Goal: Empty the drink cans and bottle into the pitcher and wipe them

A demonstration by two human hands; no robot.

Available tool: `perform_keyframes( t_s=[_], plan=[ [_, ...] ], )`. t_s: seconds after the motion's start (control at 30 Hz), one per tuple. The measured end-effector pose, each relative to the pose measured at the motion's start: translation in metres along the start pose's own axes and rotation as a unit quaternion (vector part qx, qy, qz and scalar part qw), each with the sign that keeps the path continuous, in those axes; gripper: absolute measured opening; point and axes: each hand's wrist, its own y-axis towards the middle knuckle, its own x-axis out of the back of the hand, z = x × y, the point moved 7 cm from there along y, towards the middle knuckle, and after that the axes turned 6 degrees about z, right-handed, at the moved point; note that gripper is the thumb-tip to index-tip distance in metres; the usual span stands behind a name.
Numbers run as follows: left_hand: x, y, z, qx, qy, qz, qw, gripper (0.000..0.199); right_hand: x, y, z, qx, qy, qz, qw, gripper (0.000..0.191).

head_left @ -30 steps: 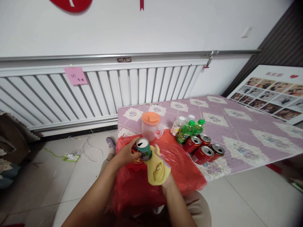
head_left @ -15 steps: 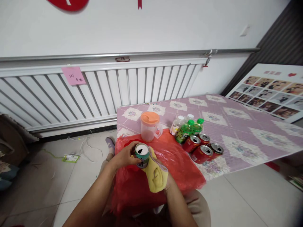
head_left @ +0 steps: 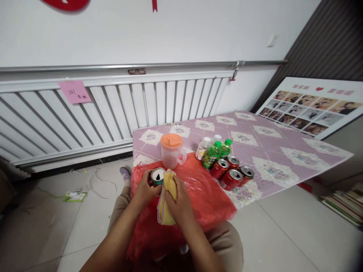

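Observation:
My left hand [head_left: 146, 190] is wrapped round an opened green can [head_left: 158, 176], upright above the red plastic bag [head_left: 198, 185]. In my right hand [head_left: 178, 198] is a folded yellow cloth [head_left: 166, 211], pinched near its top, right beside the can. A clear pitcher with an orange lid [head_left: 171, 151] stands just behind the can. To its right are several bottles, among them a green one [head_left: 212, 155] and one with a white cap [head_left: 203, 148]. Several opened red cans [head_left: 231, 180] stand in front of the bottles.
A patterned purple cloth covers the table [head_left: 272, 166]. Behind it runs a white radiator [head_left: 159, 102] with a pink note [head_left: 74, 91]. A photo board [head_left: 309, 105] leans at the right. On the floor at left lies a power strip [head_left: 75, 196] with cables.
The view has shifted to the right. My right hand has come up round the yellow cloth, with its fingers now visible, and the cloth's upper end now covers part of the can's right side.

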Motion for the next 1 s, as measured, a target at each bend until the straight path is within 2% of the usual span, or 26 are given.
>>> perform_keyframes(
  t_s=[0.2,0.3,0.47,0.6,0.7,0.83,0.9,1.0],
  plan=[
    [0.01,-0.001,-0.004,0.014,-0.068,-0.037,0.997,0.065,-0.003,-0.011,-0.009,0.046,-0.089,0.049,0.994,0.06],
    [0.017,-0.002,-0.007,0.003,-0.076,-0.057,0.996,0.066,0.008,-0.013,-0.019,0.041,-0.125,0.06,0.99,0.058],
    [0.022,-0.004,-0.004,-0.006,-0.069,-0.068,0.995,0.063,0.036,-0.016,-0.045,-0.008,-0.207,0.042,0.977,0.05],
    [0.015,-0.007,0.0,-0.001,-0.079,-0.054,0.995,0.06,0.039,-0.023,-0.066,-0.031,-0.251,0.032,0.967,0.048],
    [0.008,-0.008,0.002,0.006,-0.079,-0.044,0.996,0.06,0.027,-0.032,-0.078,-0.044,-0.274,0.049,0.96,0.048],
    [-0.001,-0.009,0.004,0.0,-0.077,-0.031,0.997,0.061,0.015,-0.041,-0.091,-0.097,-0.298,0.092,0.945,0.05],
    [-0.006,-0.01,0.006,-0.002,-0.066,-0.017,0.998,0.06,0.02,-0.041,-0.089,-0.101,-0.289,0.075,0.949,0.052],
    [-0.017,-0.013,0.011,-0.008,-0.056,0.007,0.998,0.06,0.03,-0.036,-0.072,-0.047,-0.211,0.046,0.975,0.056]
  ],
)
